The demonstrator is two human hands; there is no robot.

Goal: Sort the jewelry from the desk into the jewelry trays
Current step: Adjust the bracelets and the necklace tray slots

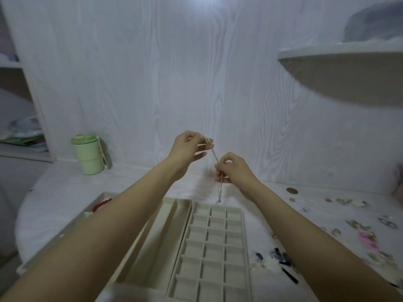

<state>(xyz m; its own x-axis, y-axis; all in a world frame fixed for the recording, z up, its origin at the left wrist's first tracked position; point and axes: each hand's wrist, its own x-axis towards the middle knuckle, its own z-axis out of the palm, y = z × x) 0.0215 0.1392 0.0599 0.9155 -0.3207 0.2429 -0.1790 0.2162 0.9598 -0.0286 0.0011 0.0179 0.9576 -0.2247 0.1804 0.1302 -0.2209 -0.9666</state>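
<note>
I hold a thin pale necklace chain (214, 154) in the air above the desk. My left hand (189, 147) pinches its upper end, and my right hand (233, 168) pinches it lower down. The loose end with a small pendant (218, 200) hangs just above the trays. Below lie beige jewelry trays: a grid tray (245, 240) with several small square cells, and a long-slot tray (174, 216) to its left. A red bead bracelet (101, 204) lies in the leftmost tray, partly hidden by my left forearm.
Several loose pieces of jewelry are scattered on the white desk at the right (357, 225), with dark blue items (277, 255) near my right forearm. A green lidded cup (88, 153) stands at the back left. A rounded shelf (349, 73) juts out at the upper right.
</note>
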